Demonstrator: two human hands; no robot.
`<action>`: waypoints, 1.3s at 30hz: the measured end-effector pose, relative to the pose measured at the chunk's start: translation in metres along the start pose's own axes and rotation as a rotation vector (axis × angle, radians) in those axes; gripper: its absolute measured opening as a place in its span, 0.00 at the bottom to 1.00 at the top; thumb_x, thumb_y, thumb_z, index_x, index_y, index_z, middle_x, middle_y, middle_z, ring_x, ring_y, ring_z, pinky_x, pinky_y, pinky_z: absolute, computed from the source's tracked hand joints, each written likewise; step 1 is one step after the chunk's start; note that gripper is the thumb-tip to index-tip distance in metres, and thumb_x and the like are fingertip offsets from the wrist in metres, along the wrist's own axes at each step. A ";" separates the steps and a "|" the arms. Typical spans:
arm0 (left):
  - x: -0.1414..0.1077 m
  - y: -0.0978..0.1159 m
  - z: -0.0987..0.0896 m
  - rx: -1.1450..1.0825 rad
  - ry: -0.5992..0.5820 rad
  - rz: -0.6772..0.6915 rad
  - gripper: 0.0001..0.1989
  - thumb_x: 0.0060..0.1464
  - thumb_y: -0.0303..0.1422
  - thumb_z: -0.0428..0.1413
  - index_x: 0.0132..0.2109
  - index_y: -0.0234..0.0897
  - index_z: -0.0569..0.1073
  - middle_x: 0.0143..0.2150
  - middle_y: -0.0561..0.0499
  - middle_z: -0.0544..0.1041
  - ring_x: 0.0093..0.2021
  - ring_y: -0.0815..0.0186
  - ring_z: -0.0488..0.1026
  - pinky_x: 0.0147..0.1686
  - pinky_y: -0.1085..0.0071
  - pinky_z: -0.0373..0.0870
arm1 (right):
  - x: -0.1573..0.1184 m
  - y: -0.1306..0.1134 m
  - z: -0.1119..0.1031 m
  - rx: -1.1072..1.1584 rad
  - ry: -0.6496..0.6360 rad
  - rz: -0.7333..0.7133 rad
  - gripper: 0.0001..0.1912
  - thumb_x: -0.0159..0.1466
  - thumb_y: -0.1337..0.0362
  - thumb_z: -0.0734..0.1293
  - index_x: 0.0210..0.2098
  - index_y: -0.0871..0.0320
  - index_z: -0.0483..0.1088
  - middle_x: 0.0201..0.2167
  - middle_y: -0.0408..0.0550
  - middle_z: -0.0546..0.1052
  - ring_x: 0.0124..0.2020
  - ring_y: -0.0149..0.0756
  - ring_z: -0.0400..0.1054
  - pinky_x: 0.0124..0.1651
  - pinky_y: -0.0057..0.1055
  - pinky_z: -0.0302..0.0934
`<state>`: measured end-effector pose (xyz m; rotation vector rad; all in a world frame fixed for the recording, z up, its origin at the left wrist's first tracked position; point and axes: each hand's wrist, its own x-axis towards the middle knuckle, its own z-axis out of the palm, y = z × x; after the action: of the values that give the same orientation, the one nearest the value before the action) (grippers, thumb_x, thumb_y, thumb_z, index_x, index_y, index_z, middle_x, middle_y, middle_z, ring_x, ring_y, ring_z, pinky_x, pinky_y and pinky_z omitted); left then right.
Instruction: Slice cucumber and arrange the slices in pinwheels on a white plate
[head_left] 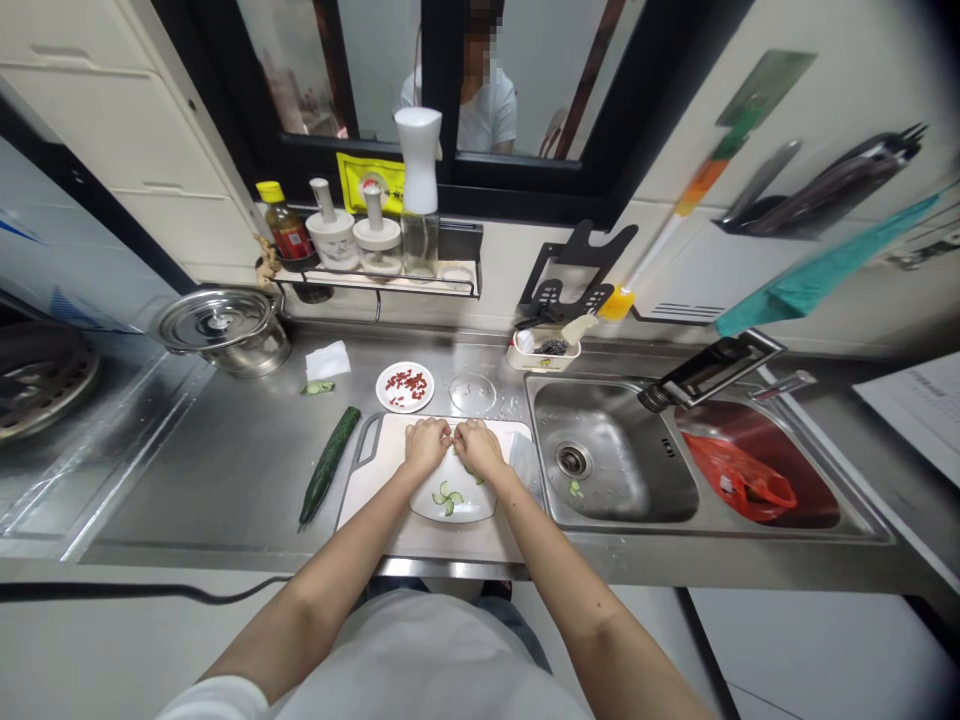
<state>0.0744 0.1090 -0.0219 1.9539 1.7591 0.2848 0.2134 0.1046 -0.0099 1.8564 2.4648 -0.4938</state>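
Observation:
A white plate (465, 507) rests on the cutting board (367, 483), with thin cucumber slices (448, 498) fanned out near its front. Over the plate's far edge, my left hand (428, 443) and my right hand (478, 447) meet almost fingertip to fingertip. Both have their fingers pressed together; a bit of green shows beside them, but what they pinch is too small to make out. More green slices lie partly hidden under my right hand. Left of the board is a whole cucumber (330, 466). Behind the board sits a small plate (406, 404) of red pieces.
A double sink (615, 450) is on the right, with a red bag (739, 478) in its far basin. At the back left stand a steel pot (251, 345) and a paper towel (328, 360). A condiment rack (382, 282) hangs behind. A person's reflection shows in the window.

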 end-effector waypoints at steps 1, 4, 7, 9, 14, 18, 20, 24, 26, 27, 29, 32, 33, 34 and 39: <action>0.000 0.000 0.000 0.003 -0.004 0.000 0.06 0.57 0.35 0.54 0.40 0.40 0.74 0.43 0.47 0.77 0.48 0.58 0.68 0.49 0.63 0.57 | 0.000 -0.001 0.001 0.000 -0.003 0.000 0.11 0.68 0.66 0.58 0.41 0.59 0.71 0.43 0.54 0.75 0.46 0.39 0.64 0.46 0.31 0.54; -0.001 0.000 0.000 0.011 -0.016 -0.006 0.07 0.58 0.35 0.53 0.40 0.40 0.74 0.43 0.46 0.77 0.48 0.58 0.69 0.49 0.63 0.57 | 0.000 -0.003 0.002 -0.004 -0.011 -0.005 0.11 0.68 0.66 0.58 0.42 0.59 0.72 0.44 0.54 0.75 0.46 0.40 0.64 0.46 0.31 0.54; -0.001 0.000 0.000 0.022 -0.015 -0.007 0.08 0.59 0.35 0.52 0.40 0.40 0.75 0.43 0.46 0.77 0.49 0.57 0.68 0.49 0.62 0.57 | 0.000 -0.004 0.002 -0.009 -0.021 -0.005 0.11 0.67 0.66 0.58 0.42 0.59 0.72 0.44 0.55 0.75 0.46 0.40 0.65 0.46 0.31 0.55; -0.001 0.000 0.000 0.031 -0.009 -0.003 0.08 0.59 0.35 0.52 0.40 0.40 0.75 0.43 0.46 0.77 0.49 0.57 0.68 0.49 0.62 0.57 | 0.000 -0.005 0.002 -0.015 -0.023 -0.003 0.11 0.67 0.66 0.58 0.42 0.59 0.72 0.44 0.55 0.75 0.46 0.41 0.65 0.46 0.31 0.55; -0.002 0.000 0.000 0.001 -0.001 -0.011 0.07 0.58 0.33 0.52 0.40 0.40 0.74 0.43 0.46 0.77 0.48 0.58 0.69 0.49 0.63 0.57 | -0.003 -0.003 0.003 -0.006 0.009 -0.012 0.11 0.67 0.66 0.58 0.42 0.59 0.71 0.44 0.54 0.75 0.46 0.40 0.64 0.47 0.32 0.54; -0.002 -0.002 -0.001 -0.044 0.047 -0.015 0.08 0.58 0.32 0.51 0.41 0.39 0.74 0.43 0.46 0.77 0.48 0.58 0.69 0.49 0.64 0.58 | -0.007 -0.001 0.002 0.030 0.052 0.010 0.10 0.67 0.65 0.58 0.41 0.59 0.71 0.43 0.54 0.75 0.45 0.40 0.63 0.46 0.31 0.54; -0.001 -0.004 -0.002 -0.066 0.071 -0.013 0.08 0.58 0.32 0.51 0.41 0.40 0.75 0.43 0.47 0.78 0.48 0.58 0.70 0.49 0.64 0.58 | -0.010 0.000 0.001 0.049 0.082 0.016 0.10 0.67 0.65 0.58 0.40 0.59 0.70 0.42 0.53 0.74 0.45 0.39 0.63 0.46 0.31 0.53; 0.005 -0.016 -0.010 -0.101 0.114 -0.042 0.09 0.57 0.33 0.51 0.41 0.41 0.75 0.43 0.48 0.78 0.46 0.60 0.71 0.47 0.66 0.60 | -0.020 0.001 0.000 0.125 0.166 0.030 0.10 0.67 0.64 0.58 0.39 0.59 0.70 0.40 0.52 0.74 0.43 0.38 0.63 0.44 0.30 0.54; 0.008 -0.027 -0.017 -0.097 0.142 -0.082 0.10 0.57 0.34 0.52 0.42 0.41 0.76 0.42 0.48 0.79 0.45 0.60 0.72 0.46 0.67 0.61 | -0.027 0.002 0.001 0.173 0.215 0.035 0.10 0.67 0.65 0.57 0.38 0.59 0.70 0.39 0.51 0.74 0.42 0.38 0.63 0.44 0.29 0.54; 0.010 -0.033 -0.022 -0.091 0.160 -0.103 0.10 0.57 0.35 0.52 0.42 0.41 0.76 0.43 0.48 0.79 0.45 0.60 0.72 0.46 0.67 0.61 | -0.032 0.002 0.003 0.198 0.240 0.035 0.10 0.67 0.65 0.57 0.37 0.59 0.70 0.38 0.51 0.74 0.41 0.37 0.63 0.44 0.29 0.54; 0.015 -0.046 -0.032 -0.074 0.193 -0.177 0.11 0.57 0.35 0.51 0.43 0.41 0.76 0.43 0.47 0.79 0.46 0.59 0.73 0.45 0.67 0.62 | -0.041 0.003 0.006 0.248 0.290 0.030 0.11 0.67 0.66 0.57 0.36 0.58 0.70 0.37 0.50 0.74 0.40 0.37 0.64 0.43 0.29 0.55; 0.024 -0.062 -0.045 -0.020 0.216 -0.240 0.13 0.58 0.35 0.50 0.46 0.41 0.76 0.47 0.47 0.79 0.48 0.58 0.73 0.47 0.66 0.63 | -0.052 0.004 0.012 0.324 0.357 0.026 0.11 0.66 0.66 0.56 0.36 0.58 0.70 0.35 0.50 0.74 0.38 0.37 0.65 0.42 0.29 0.56; 0.027 -0.066 -0.049 0.003 0.209 -0.245 0.14 0.58 0.34 0.50 0.47 0.42 0.76 0.48 0.46 0.79 0.49 0.58 0.73 0.47 0.66 0.63 | -0.055 0.004 0.014 0.345 0.374 0.022 0.11 0.66 0.66 0.56 0.35 0.57 0.70 0.35 0.49 0.74 0.38 0.37 0.65 0.42 0.29 0.56; 0.032 -0.068 -0.051 0.028 0.199 -0.246 0.14 0.58 0.34 0.50 0.48 0.42 0.76 0.49 0.46 0.78 0.50 0.57 0.72 0.48 0.65 0.63 | -0.056 0.004 0.015 0.363 0.388 0.018 0.11 0.66 0.66 0.56 0.36 0.57 0.70 0.34 0.49 0.74 0.38 0.37 0.65 0.42 0.29 0.56; 0.053 -0.070 -0.052 0.134 0.113 -0.206 0.14 0.58 0.34 0.49 0.46 0.45 0.78 0.51 0.46 0.77 0.52 0.55 0.71 0.49 0.62 0.64 | -0.061 0.003 0.016 0.400 0.409 0.014 0.11 0.66 0.66 0.57 0.36 0.57 0.70 0.33 0.49 0.74 0.37 0.37 0.65 0.42 0.31 0.57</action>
<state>-0.0034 0.1752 -0.0205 1.8573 2.0828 0.2140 0.2318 0.0440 -0.0139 2.3264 2.7640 -0.7148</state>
